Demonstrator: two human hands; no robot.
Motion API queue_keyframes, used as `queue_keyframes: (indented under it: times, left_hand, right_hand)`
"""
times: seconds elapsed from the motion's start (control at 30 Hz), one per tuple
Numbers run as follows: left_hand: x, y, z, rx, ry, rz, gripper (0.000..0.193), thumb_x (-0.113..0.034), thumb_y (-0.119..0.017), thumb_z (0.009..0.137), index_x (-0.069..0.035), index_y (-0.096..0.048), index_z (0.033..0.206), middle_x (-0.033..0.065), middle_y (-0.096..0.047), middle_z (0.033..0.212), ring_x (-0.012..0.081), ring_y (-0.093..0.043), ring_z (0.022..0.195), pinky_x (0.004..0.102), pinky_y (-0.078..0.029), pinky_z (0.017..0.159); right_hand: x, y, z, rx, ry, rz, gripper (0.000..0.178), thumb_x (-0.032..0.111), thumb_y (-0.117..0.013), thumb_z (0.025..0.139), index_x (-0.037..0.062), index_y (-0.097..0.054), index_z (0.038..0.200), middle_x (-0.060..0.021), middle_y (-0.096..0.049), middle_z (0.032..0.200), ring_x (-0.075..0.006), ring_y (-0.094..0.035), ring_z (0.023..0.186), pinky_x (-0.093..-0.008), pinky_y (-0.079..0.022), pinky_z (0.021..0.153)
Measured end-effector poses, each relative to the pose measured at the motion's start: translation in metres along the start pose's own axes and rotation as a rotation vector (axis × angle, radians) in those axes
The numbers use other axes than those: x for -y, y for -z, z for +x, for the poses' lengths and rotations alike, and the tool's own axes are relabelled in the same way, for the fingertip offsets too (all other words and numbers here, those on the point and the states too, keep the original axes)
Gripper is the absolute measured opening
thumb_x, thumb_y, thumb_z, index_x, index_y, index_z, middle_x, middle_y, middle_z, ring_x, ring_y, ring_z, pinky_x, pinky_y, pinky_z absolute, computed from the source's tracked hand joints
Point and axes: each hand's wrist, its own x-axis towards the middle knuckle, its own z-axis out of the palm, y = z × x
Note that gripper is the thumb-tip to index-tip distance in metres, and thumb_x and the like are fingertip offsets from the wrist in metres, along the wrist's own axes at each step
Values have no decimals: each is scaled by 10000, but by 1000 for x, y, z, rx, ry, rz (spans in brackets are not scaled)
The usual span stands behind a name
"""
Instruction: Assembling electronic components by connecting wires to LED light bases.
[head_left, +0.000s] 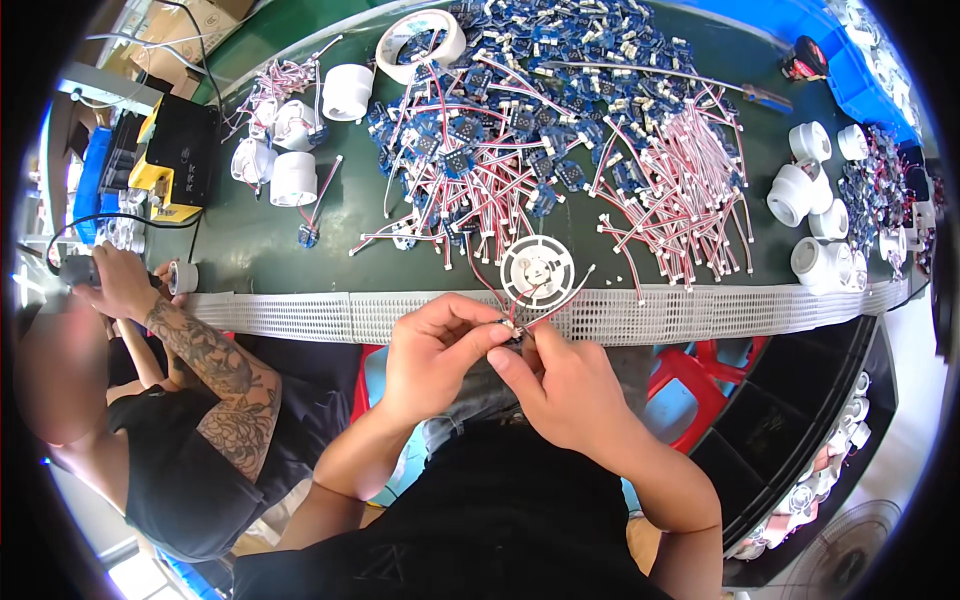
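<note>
Close to the table's near edge, my left hand [436,358] pinches a small circuit board [512,332] between thumb and forefinger. The fingers of my right hand [572,392] close on the same board from the other side, partly hiding it. Thin red and white wires run from there to a white spoked plastic disc [538,272], which lies just beyond my fingertips. Past the disc spreads a pile of red-and-white connector cables [490,195]. Behind them is a large heap of small blue circuit boards [590,50].
A white grille strip [720,315] lines the near edge. White cylindrical housings [294,180] stand left, beside a tape roll [420,45]; more housings [790,195] stand right. A screwdriver [765,98] lies by a blue bin [860,85]. A co-worker's tattooed arm [215,365] is at left.
</note>
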Motion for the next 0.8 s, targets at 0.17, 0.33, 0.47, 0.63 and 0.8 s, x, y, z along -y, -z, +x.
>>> queue_keyframes:
  times: [0.17,0.33,0.47,0.63,0.8]
  left_hand:
    - [0,1,1,5,-15,18,110,55,-652,887,45,-631,995,85,-693,942,114,-659,873,243,-543,794]
    - [1,0,1,1,-32,-4,109,57,-653,886,47,-630,992,86,-692,944,114,-658,876,247,-544,797]
    - [1,1,1,7,-21,-15,110,60,-654,885,48,-630,991,89,-692,946,117,-659,885,248,-543,802]
    - [2,-1,0,-12,-27,-8,107,59,-656,884,47,-632,987,91,-692,949,119,-660,884,248,-544,799]
    - [3,-4,0,-29,-23,9,105,56,-662,880,48,-634,982,94,-694,948,120,-662,880,247,-544,795]
  right_hand:
    - [1,2,2,-3,-19,39,325,295,-622,936,-14,-533,888,-136,-554,587,-347,-575,504,-417,-432,495]
    - [2,5,3,20,-46,45,340,307,-623,932,-9,-533,845,-142,-553,583,-357,-572,505,-432,-433,501]
    - [-1,5,2,44,-22,-59,366,337,-612,935,-8,-530,848,-143,-572,567,-376,-584,499,-463,-451,489]
    - [-6,2,1,42,25,-121,373,355,-587,948,-12,-536,902,-145,-574,532,-378,-595,486,-478,-467,465]
    - [-7,6,3,48,59,-164,363,350,-551,968,-12,-538,936,-161,-576,531,-381,-597,487,-485,-469,457]
